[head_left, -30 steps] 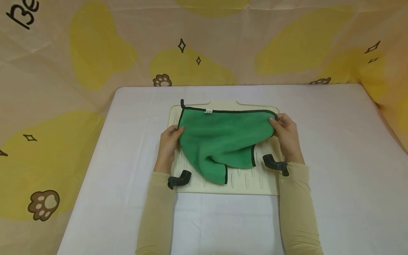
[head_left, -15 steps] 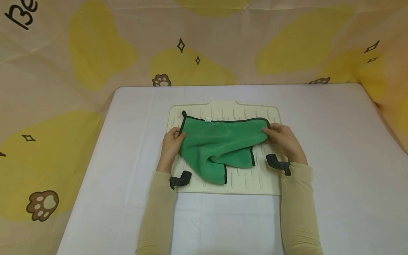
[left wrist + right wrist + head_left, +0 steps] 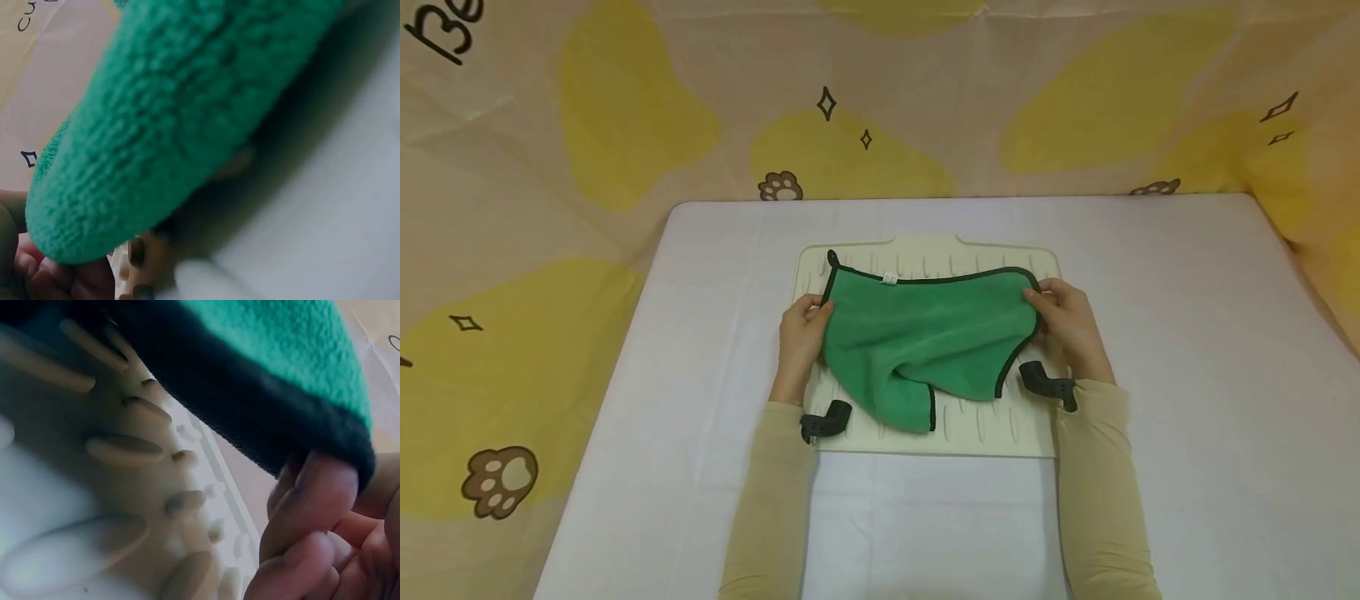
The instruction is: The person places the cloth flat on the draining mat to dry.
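Note:
A green towel (image 3: 925, 325) with dark edging, a small white label and a dark loop at its top left corner is spread between both hands. The left hand (image 3: 800, 342) pinches its left edge below the loop, thumb on top. At the upper right corner the right hand (image 3: 1075, 325) grips the edge between thumb and fingers. The towel's lower part sags in folds over a cream ribbed mat (image 3: 977, 433). In the left wrist view the fuzzy green towel (image 3: 150, 125) fills the middle; the right wrist view shows fingers (image 3: 331, 487) under the dark-edged corner.
The mat, with raised oval ribs and a tab at its back edge, lies on a white-covered table (image 3: 1210, 375). A patterned yellow and beige cloth (image 3: 880, 100) hangs behind. Dark wrist mounts (image 3: 826, 421) sit on both sleeves.
The towel's upper edge first came down toward the person, then rose slightly. The right hand moved inward, then back outward a little, and the towel's right side opened out. Both hands kept their hold.

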Tool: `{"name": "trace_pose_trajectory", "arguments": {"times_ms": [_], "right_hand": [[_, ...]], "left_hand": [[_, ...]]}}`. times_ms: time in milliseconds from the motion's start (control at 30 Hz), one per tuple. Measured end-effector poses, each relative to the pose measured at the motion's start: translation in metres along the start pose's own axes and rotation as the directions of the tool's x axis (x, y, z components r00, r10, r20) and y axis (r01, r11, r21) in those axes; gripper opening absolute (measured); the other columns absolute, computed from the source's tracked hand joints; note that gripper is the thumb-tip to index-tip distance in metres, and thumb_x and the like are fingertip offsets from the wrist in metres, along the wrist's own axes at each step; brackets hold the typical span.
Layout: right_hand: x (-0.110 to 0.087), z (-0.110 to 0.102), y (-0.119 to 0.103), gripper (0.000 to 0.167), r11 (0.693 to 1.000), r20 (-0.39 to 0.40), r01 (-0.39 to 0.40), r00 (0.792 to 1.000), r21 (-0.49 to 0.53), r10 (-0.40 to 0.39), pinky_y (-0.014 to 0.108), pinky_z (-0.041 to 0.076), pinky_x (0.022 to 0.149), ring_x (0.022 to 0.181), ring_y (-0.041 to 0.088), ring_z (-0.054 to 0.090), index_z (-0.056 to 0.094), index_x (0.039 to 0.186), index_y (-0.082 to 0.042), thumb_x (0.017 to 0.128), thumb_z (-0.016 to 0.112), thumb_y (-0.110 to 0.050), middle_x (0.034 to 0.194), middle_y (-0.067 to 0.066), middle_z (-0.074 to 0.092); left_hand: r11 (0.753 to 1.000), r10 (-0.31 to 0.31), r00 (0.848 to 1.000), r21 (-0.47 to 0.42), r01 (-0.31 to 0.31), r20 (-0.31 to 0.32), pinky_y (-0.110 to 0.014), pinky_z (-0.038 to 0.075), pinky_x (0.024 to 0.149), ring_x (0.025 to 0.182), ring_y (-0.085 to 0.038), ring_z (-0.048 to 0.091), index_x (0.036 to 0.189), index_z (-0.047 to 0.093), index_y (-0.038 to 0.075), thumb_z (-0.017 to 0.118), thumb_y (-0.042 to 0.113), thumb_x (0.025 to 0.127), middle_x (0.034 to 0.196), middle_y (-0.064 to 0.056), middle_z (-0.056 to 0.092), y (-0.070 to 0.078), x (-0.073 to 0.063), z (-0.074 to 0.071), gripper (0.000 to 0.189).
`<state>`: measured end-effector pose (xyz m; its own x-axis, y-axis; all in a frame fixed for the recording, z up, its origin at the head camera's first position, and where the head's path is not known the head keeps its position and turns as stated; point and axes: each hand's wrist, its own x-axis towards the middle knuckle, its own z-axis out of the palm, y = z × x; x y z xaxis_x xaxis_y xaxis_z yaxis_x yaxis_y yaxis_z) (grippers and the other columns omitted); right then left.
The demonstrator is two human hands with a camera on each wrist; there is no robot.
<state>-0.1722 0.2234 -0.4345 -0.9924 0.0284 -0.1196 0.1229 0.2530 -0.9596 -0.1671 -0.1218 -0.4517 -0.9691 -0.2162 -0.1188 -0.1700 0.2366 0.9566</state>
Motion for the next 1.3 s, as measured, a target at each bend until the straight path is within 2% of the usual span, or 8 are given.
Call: {"name": "trace_pose_trajectory", "arguments": {"times_ms": [200, 333, 633, 767, 867, 967, 1200, 1300], "right_hand": [[0.013, 0.0, 0.004, 0.03, 0.996, -0.028, 0.028, 0.999, -0.083, -0.03, 0.018, 0.041, 0.049, 0.051, 0.002, 0.046, 0.056, 0.101, 0.011, 0.097, 0.055, -0.02, 0.061, -0.012, 0.054], [0.024, -0.001, 0.003, 0.032, 0.988, -0.024, 0.029, 0.999, -0.152, -0.033, 0.019, 0.041, 0.05, 0.052, 0.004, 0.046, 0.058, 0.102, 0.01, 0.097, 0.055, -0.022, 0.061, -0.012, 0.053], [0.05, 0.0, -0.013, 0.032, 0.991, -0.064, 0.027, 0.997, -0.133, -0.036, 0.014, 0.045, 0.053, 0.056, -0.001, 0.052, 0.058, 0.105, 0.014, 0.096, 0.055, -0.017, 0.068, -0.011, 0.057], [0.059, 0.003, -0.015, 0.035, 0.981, -0.081, -0.003, 0.997, -0.194, -0.013, 0.016, 0.048, 0.058, 0.062, 0.003, 0.056, 0.058, 0.108, 0.013, 0.096, 0.055, -0.019, 0.082, 0.002, 0.063], [0.063, 0.004, -0.012, 0.041, 0.96, -0.074, -0.049, 0.997, -0.275, 0.03, 0.02, 0.046, 0.072, 0.083, 0.013, 0.057, 0.058, 0.115, 0.011, 0.096, 0.054, -0.025, 0.105, 0.018, 0.062], [0.06, 0.002, -0.009, 0.046, 0.943, -0.048, -0.069, 0.997, -0.327, 0.056, 0.024, 0.041, 0.081, 0.097, 0.02, 0.052, 0.057, 0.118, 0.011, 0.096, 0.053, -0.03, 0.116, 0.023, 0.059], [0.041, -0.007, -0.01, 0.043, 0.968, 0.082, -0.061, 0.993, -0.242, 0.083, 0.02, 0.046, 0.066, 0.064, 0.008, 0.057, 0.059, 0.112, 0.011, 0.094, 0.059, -0.028, 0.079, 0.0, 0.063], [0.031, -0.01, -0.009, 0.044, 0.973, 0.146, -0.093, 0.981, -0.211, 0.126, 0.019, 0.048, 0.066, 0.061, 0.007, 0.059, 0.058, 0.112, 0.011, 0.093, 0.061, -0.029, 0.074, -0.005, 0.061]], "left_hand": [[0.999, 0.011, 1.0, -0.051, -0.012, -0.011, -0.023, 0.044, 0.053, 0.056, -0.012, 0.057, 0.099, 0.064, 0.0, 0.057, 0.016, 0.095, 0.082, -0.014, 0.07, 0.004, 0.003, -0.003, 0.018], [1.0, 0.007, 1.0, -0.016, -0.007, -0.013, -0.023, 0.043, 0.054, 0.056, -0.01, 0.056, 0.103, 0.064, 0.0, 0.057, 0.017, 0.095, 0.086, -0.018, 0.07, 0.006, 0.011, -0.005, 0.02], [0.999, -0.04, 0.999, 0.033, 0.04, 0.012, -0.022, 0.043, 0.059, 0.061, -0.008, 0.054, 0.106, 0.062, -0.002, 0.055, 0.019, 0.096, 0.095, -0.021, 0.068, 0.012, 0.03, -0.004, 0.024], [0.997, -0.043, 0.999, 0.065, 0.042, 0.01, -0.023, 0.043, 0.062, 0.067, -0.011, 0.055, 0.109, 0.062, -0.002, 0.054, 0.02, 0.096, 0.098, -0.021, 0.067, 0.014, 0.039, -0.002, 0.026], [0.994, -0.06, 0.998, 0.09, 0.057, 0.029, -0.024, 0.043, 0.065, 0.075, -0.015, 0.056, 0.112, 0.062, -0.001, 0.054, 0.023, 0.097, 0.103, -0.019, 0.066, 0.013, 0.043, -0.001, 0.029], [0.992, -0.075, 0.996, 0.111, 0.068, 0.055, -0.024, 0.043, 0.068, 0.083, -0.018, 0.057, 0.116, 0.061, 0.0, 0.053, 0.025, 0.097, 0.108, -0.018, 0.065, 0.011, 0.042, -0.001, 0.032], [0.995, -0.085, 0.985, 0.071, 0.075, 0.15, -0.02, 0.046, 0.063, 0.069, -0.01, 0.056, 0.12, 0.056, -0.005, 0.051, 0.021, 0.098, 0.105, -0.021, 0.064, 0.012, 0.023, -0.012, 0.035], [0.996, -0.092, 0.972, 0.011, 0.092, 0.215, -0.02, 0.05, 0.066, 0.07, -0.008, 0.06, 0.124, 0.052, -0.008, 0.05, 0.017, 0.099, 0.109, -0.024, 0.062, 0.012, 0.015, -0.017, 0.036]]}}
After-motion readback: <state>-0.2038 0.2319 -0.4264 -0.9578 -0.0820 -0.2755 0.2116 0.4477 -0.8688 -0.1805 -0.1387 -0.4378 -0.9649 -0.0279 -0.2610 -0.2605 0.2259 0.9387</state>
